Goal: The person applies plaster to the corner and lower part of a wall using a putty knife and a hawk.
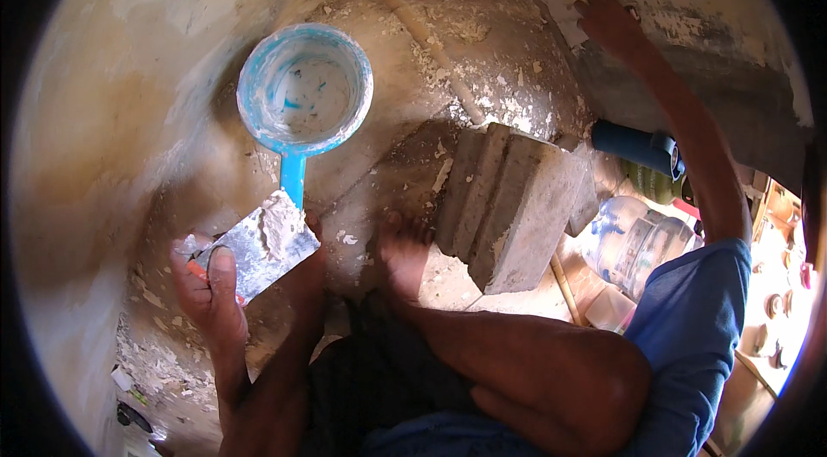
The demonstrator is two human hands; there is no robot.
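My left hand is closed around a putty knife whose orange-red handle shows between the fingers. A lump of white putty lies along the far edge of its broad metal blade. Just beyond the blade is a blue long-handled dipper, smeared inside with white putty, its handle pointing toward me and partly covered by the blade. At the upper right, my right arm stretches out and my right hand is against the wall, fingers bent together over a pale patch. Whatever those fingers hold, if anything, cannot be made out.
Grey concrete blocks stand right of my bare feet. Beyond them are a blue cylindrical thing, a clear plastic water jug and a thin stick. A pole lies ahead amid paint flakes. Patchy walls curve around me.
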